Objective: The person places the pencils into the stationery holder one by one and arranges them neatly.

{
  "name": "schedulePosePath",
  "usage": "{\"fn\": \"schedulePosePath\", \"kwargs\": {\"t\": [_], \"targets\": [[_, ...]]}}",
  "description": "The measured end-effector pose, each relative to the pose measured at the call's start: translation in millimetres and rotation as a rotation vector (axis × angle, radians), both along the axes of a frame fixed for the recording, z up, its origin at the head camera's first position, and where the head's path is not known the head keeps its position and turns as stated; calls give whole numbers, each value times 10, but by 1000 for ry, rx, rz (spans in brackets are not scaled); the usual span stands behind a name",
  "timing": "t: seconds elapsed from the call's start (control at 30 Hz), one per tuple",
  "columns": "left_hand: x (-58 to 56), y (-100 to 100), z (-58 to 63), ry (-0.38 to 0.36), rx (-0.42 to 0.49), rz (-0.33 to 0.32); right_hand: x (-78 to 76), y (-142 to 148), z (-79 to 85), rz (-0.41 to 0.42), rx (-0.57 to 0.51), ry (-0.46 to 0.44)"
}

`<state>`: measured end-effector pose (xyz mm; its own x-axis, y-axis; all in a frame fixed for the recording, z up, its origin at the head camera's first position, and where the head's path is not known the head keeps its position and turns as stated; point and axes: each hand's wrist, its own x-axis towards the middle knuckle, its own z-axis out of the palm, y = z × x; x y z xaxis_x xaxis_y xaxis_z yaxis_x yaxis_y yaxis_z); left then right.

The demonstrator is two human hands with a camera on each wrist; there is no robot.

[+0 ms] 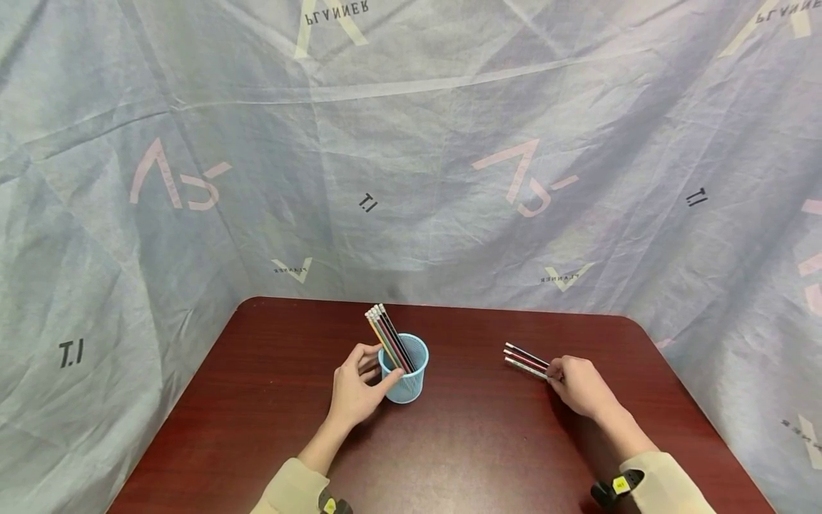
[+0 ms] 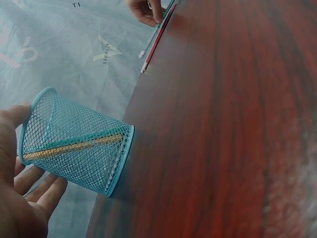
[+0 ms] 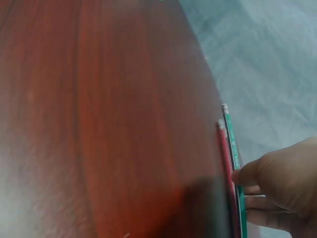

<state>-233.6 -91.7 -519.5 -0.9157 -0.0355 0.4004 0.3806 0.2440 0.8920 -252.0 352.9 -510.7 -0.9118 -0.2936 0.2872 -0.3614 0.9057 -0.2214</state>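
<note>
A light blue mesh pencil cup [image 1: 411, 387] stands on the table, with several pencils [image 1: 389, 338] leaning out toward its left side. My left hand [image 1: 357, 387] grips the cup from the left, thumb at the near rim and fingers around the far side. Farther right, my right hand [image 1: 581, 385] pinches a green pencil [image 3: 231, 139] between thumb and fingers. Alongside it lie a red pencil [image 3: 225, 151] and a black pencil [image 1: 528, 353], their white eraser ends pointing left. The far ends of these pencils are hidden under the right hand.
The dark red wooden table [image 1: 475, 442] has rounded far corners. A grey printed cloth [image 1: 411, 235] hangs behind it and along both sides. Dark wrist devices [image 1: 619, 487] sit at the beige sleeves [image 1: 668, 485].
</note>
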Motion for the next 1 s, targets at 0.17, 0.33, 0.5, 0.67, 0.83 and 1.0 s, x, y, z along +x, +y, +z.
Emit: {"fn": "schedulePosePath", "kwargs": {"t": [0.17, 0.33, 0.5, 0.67, 0.83, 1.0], "targets": [[1, -7, 2, -7, 7, -2, -34, -72, 145, 25, -39, 77], [0, -10, 5, -13, 1, -3, -65, -170, 319, 22, -125, 98], [2, -14, 4, -24, 7, -13, -87, -285, 471, -7, -215, 95], [3, -14, 2, -32, 14, -14, -92, -412, 590, 12, -272, 79], [7, -16, 4, -32, 17, -16, -104, -567, 671, 42, -306, 77], [7, -14, 6, -30, 22, -21, -127, -713, 747, 67, -357, 87]]}}
